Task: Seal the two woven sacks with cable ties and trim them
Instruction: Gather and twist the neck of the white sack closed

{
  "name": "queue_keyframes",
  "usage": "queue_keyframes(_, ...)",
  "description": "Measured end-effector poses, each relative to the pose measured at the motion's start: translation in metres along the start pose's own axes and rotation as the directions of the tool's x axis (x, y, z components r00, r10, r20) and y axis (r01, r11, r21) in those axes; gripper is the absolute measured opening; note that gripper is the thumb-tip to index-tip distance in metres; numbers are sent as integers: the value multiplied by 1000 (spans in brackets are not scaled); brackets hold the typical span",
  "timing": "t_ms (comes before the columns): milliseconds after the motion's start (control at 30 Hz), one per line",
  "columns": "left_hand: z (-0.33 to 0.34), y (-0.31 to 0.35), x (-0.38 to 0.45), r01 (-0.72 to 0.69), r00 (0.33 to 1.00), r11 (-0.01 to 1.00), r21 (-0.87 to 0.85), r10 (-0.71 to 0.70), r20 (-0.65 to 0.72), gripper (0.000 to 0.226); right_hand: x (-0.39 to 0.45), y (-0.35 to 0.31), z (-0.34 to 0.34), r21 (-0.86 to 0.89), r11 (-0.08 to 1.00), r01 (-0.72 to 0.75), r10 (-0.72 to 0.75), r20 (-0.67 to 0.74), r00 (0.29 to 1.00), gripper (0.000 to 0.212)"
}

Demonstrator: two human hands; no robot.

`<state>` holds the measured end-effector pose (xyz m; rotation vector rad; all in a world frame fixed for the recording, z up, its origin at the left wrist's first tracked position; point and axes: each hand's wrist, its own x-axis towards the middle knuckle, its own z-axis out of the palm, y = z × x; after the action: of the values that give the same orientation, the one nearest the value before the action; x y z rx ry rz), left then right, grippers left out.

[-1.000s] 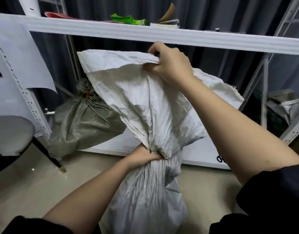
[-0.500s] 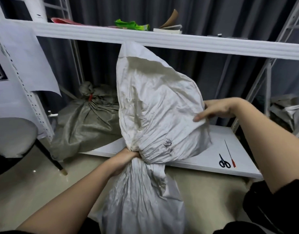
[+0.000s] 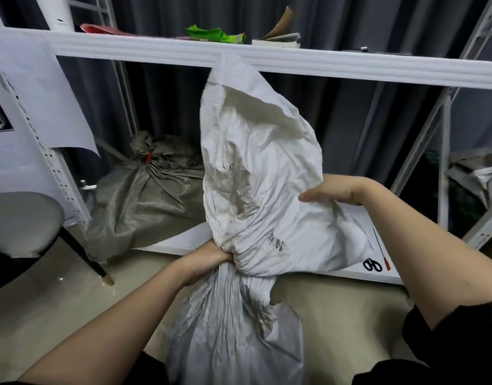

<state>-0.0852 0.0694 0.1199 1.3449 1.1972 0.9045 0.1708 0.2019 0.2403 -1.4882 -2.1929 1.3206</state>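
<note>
A white woven sack point(image 3: 256, 168) stands on the floor in front of me, its loose top rising up to the shelf rail. My left hand point(image 3: 211, 259) grips the bunched neck of this sack. My right hand point(image 3: 333, 190) lies with straight fingers against the right side of the loose top. A grey-green sack point(image 3: 145, 201) sits behind on the left, its neck tied with a red cable tie point(image 3: 149, 157). On the white low shelf board point(image 3: 350, 273) at the right lie black scissors point(image 3: 372, 264) and a loose red-tipped cable tie point(image 3: 381, 250).
A white metal rack point(image 3: 295, 65) crosses overhead with a green wrapper point(image 3: 214, 34) and a book point(image 3: 278, 41) on it. A grey chair point(image 3: 20, 223) stands at the left with a dark leg. Rack posts rise at the right. The floor is beige tile.
My right hand let go of the sack's top edge, dropped to its right side, and now presses further into the fabric. The sack top folded upright. My left hand kept its grip on the neck.
</note>
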Motion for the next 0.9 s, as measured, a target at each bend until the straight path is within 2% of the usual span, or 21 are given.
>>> queue_keyframes(67,-1,1,0,26,1000,999,41,-26,9,62,-3,-9,-6,27,998,48,-44,-130,991,27)
queue_keyframes(133,2,4,-1,37,999,996,87,-40,34,57,-7,-27,-10,-53,992,116,-126,-270,955,24)
queue_keyframes(233,9,7,0,67,996,993,97,-73,57,43,-8,-64,-13,-303,930,208,-335,-467,818,27)
queue_keyframes(300,16,7,1,87,993,992,94,-95,74,58,-6,-86,-9,-405,890,211,-422,-551,720,28)
queue_keyframes(367,24,6,2,121,985,987,108,-133,111,68,-7,-106,1,-453,865,218,-479,-611,631,25)
queue_keyframes(467,34,6,2,123,974,981,152,-149,170,48,-15,-136,19,-571,782,249,-607,-612,507,22)
queue_keyframes(533,39,7,2,101,982,976,195,-129,138,42,-20,-152,26,-680,698,223,-692,-563,452,25)
queue_keyframes(600,41,9,5,56,995,969,243,-73,65,43,-21,-164,27,-716,666,209,-719,-540,438,25)
queue_keyframes(700,43,12,9,67,998,951,303,-68,-6,40,-20,-171,26,-730,672,122,-689,-556,465,15)
queue_keyframes(767,42,13,13,74,997,940,333,-77,-2,38,-18,-170,28,-750,661,33,-665,-565,488,25)
queue_keyframes(833,38,15,14,102,994,934,342,-109,2,31,-15,-166,28,-744,668,-3,-652,-588,478,28)
queue_keyframes(900,31,13,16,145,989,928,343,-142,-33,29,-12,-160,25,-721,693,-18,-639,-626,446,24)
